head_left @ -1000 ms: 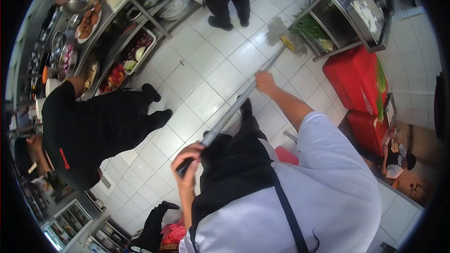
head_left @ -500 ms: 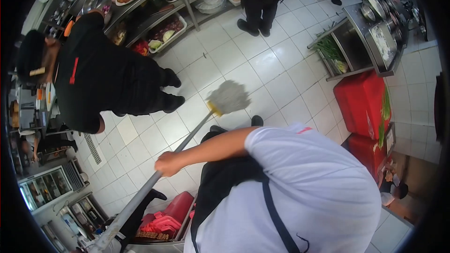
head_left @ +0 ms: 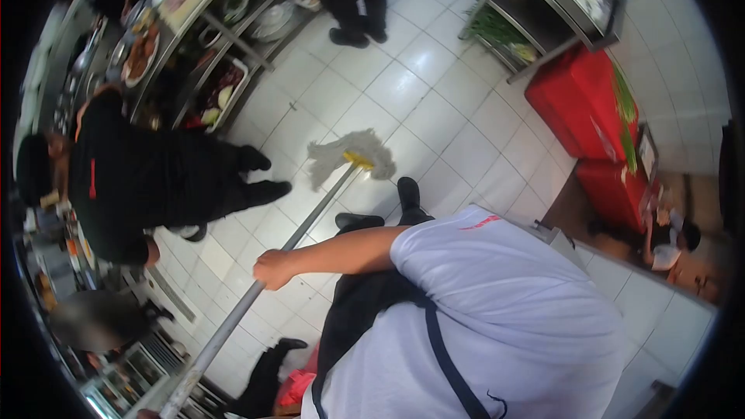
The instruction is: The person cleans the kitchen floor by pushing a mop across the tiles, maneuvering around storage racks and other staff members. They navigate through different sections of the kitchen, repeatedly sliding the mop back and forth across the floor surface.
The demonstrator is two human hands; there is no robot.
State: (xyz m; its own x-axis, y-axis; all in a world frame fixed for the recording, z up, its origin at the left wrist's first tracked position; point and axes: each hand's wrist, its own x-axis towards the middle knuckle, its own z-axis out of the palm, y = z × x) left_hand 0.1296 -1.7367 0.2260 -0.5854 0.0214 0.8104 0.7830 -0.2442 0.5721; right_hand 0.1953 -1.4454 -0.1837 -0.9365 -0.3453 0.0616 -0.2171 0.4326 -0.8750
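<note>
My right hand (head_left: 275, 269) is closed round the grey handle of a mop (head_left: 310, 221), partway along the pole. A sliver of my left hand (head_left: 147, 413) shows at the bottom edge, wrapped at the upper end of the handle; most of it is out of frame. The mop's grey string head (head_left: 340, 147), with a yellow clamp (head_left: 358, 160), lies spread on the white tiled floor (head_left: 372, 112), just ahead of my black shoes (head_left: 409, 192).
A person in black (head_left: 147, 178) stands at the left by a steel counter, feet near the mop head. Another person's legs (head_left: 357, 8) are ahead. Red bins (head_left: 582, 101) stand at right below a steel rack (head_left: 535, 23) with greens. A dark-clothed leg (head_left: 268, 372) extends at lower left.
The mop head has swung slightly left and its strings have fanned out. My view has shifted, so the counters and bins sit higher or further left. My right hand keeps its grip.
</note>
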